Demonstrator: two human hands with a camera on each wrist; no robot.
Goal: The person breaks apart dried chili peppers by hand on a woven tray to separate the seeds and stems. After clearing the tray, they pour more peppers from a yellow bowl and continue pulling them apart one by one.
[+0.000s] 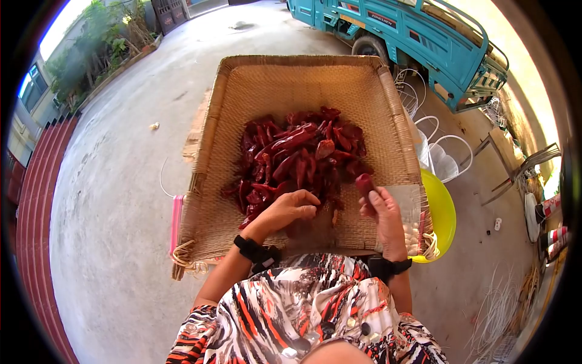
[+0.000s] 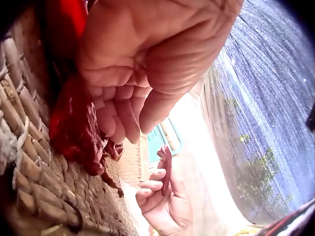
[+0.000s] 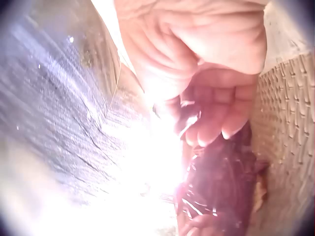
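1. A red pepper [image 1: 364, 184] is pinched upright by the thumb and fingers of the right hand [image 1: 385, 219].
2. The left hand [image 1: 286, 210] is loosely curled at the pile's near edge, nothing seen gripped.
3. The pepper pile [image 1: 294, 151] is held in a woven tray [image 1: 260, 82].

Only illegible lettering [image 1: 383, 20] on truck [image 1: 447, 56]

Counted: 1 woven tray [image 1: 267, 88], 1 heap of dried red peppers [image 1: 297, 145] (overlapping, pods uncountable), 1 separate pepper [image 1: 364, 184], 2 black wrist straps [image 1: 250, 247] near, 1 yellow basin [image 1: 444, 212] right, 1 teal cargo vehicle [image 1: 418, 37] far right.
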